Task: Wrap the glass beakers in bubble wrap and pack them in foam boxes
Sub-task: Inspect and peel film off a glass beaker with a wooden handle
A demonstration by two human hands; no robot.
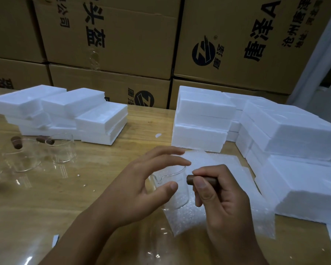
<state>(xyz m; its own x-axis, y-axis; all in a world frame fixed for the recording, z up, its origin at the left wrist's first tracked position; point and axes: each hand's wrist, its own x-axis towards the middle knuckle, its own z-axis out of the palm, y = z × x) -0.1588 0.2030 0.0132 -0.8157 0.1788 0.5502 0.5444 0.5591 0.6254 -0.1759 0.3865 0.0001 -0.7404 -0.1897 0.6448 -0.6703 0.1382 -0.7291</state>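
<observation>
A small clear glass beaker stands upright on a sheet of bubble wrap in the middle of the wooden table. My left hand hovers at the beaker's left side with fingers spread and relaxed; the thumb is close to the glass. My right hand pinches a brown cylindrical stopper just beside the beaker's rim. Two more clear beakers stand at the left, with brown stoppers near them.
White foam boxes are stacked at the back left and along the right. Cardboard cartons form a wall behind the table. Another clear glass vessel sits near the front edge.
</observation>
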